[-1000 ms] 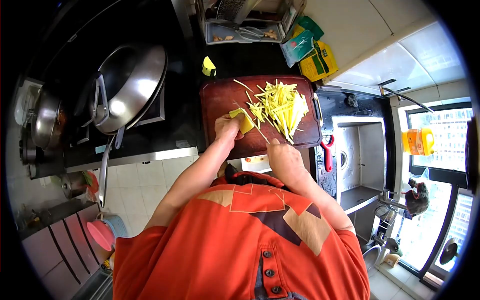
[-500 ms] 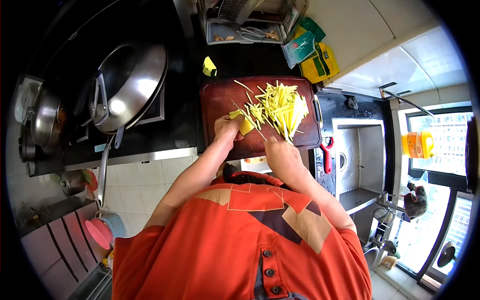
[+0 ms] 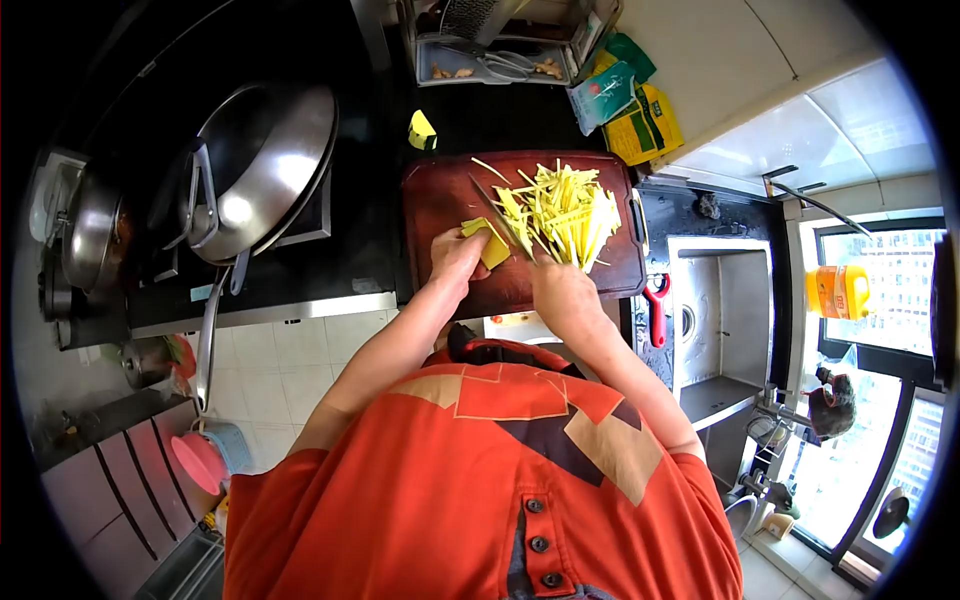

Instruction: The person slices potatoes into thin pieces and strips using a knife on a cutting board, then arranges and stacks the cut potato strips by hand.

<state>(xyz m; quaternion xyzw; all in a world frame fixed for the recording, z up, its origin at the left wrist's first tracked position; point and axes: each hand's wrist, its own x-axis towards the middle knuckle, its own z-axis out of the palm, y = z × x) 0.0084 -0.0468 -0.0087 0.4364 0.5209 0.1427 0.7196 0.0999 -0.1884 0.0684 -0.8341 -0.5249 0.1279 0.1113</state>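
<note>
A dark red cutting board (image 3: 430, 195) lies on the black counter. My left hand (image 3: 457, 257) holds a yellow-green vegetable piece (image 3: 492, 243) against the board's left half. My right hand (image 3: 563, 296) is closed around the handle of a knife (image 3: 493, 207), whose thin blade points up and left, between the held piece and the pile. Pale yellow strips (image 3: 575, 215) are heaped on the board's right half, just beyond my right hand. One loose strip (image 3: 490, 171) lies near the board's far edge.
A vegetable chunk (image 3: 421, 131) sits behind the board. A steel wok (image 3: 265, 190) is on the stove at left. At right are a red peeler (image 3: 656, 312) and a sink (image 3: 700, 335). Seasoning bags (image 3: 640, 125) and a rack tray with scissors (image 3: 495, 66) stand at the back.
My right hand has moved slightly up and right with the knife. The blade now lies farther up the board, beside the strips. My left hand has stayed nearly in place.
</note>
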